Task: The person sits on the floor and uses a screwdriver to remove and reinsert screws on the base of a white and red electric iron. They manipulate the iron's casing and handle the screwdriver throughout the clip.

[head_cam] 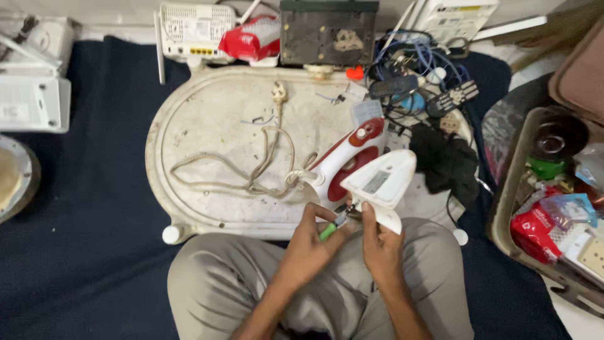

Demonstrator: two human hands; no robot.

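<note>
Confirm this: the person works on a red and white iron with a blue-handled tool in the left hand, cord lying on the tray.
Wrong in one point: the head view shows the tool in the left hand has a green handle, not blue. The red and white iron and the cord on the tray are right.

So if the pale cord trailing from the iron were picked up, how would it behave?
Probably floppy: the cord lies in loose loops on the white tray. Its plug end would likely dangle and swing. Being attached, it may tug the iron.
</note>
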